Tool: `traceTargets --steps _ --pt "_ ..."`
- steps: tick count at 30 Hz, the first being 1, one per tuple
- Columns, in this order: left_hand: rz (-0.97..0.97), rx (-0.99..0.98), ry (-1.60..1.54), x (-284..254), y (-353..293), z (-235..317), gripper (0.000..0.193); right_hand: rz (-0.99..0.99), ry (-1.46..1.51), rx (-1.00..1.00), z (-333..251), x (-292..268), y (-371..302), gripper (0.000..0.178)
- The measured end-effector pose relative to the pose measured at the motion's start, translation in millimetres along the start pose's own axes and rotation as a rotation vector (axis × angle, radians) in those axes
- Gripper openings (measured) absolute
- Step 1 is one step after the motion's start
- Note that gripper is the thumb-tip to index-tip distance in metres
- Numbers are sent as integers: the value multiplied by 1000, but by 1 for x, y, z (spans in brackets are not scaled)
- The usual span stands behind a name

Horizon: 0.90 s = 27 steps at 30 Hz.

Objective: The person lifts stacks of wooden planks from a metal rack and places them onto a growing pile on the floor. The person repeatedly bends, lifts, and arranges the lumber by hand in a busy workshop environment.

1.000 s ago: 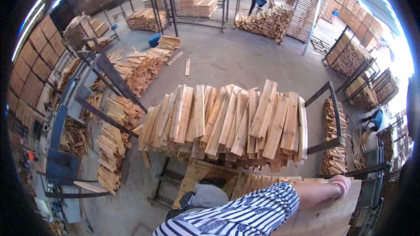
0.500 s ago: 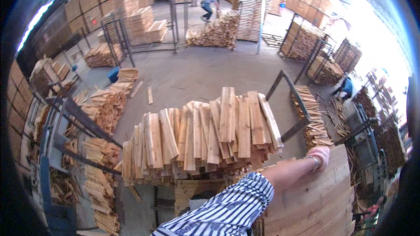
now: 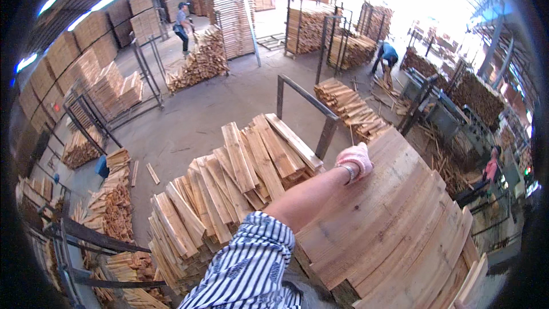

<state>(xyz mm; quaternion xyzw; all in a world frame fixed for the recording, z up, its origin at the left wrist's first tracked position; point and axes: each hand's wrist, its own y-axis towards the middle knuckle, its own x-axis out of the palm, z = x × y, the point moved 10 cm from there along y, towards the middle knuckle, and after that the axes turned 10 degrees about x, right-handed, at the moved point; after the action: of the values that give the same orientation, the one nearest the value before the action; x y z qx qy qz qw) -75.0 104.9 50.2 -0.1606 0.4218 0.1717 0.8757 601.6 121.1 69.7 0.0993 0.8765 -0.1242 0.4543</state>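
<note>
My left hand, in a pink-and-white glove with a band at the wrist, reaches across to the right. It rests at the far left edge of a broad layer of flat wooden boards lying side by side. The fingers look curled closed. A thin line rises by them, and what they grip is hidden. Under and beside my striped sleeve lies a heap of loose wooden slats, stacked unevenly. My right hand is out of view.
A dark metal frame stands just beyond the slats, beside another slat pile. A bent-over person works at the far right, another person stands far left by a wood heap. Metal racks stand at left.
The view has swung right, bringing more of the board layer into sight. My left hand stays at the boards' far edge. The far-left person has straightened from a crouch.
</note>
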Motion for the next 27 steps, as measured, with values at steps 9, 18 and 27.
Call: traceTargets --steps 9,18,27 --pt "145 218 198 12 21 8 33 264 -248 29 54 -82 69 106" --pt "240 228 293 1 70 -37 42 207 -112 -21 -38 -123 48 116" --pt "222 244 293 12 54 -16 46 7 -309 22 -57 27 84 88"
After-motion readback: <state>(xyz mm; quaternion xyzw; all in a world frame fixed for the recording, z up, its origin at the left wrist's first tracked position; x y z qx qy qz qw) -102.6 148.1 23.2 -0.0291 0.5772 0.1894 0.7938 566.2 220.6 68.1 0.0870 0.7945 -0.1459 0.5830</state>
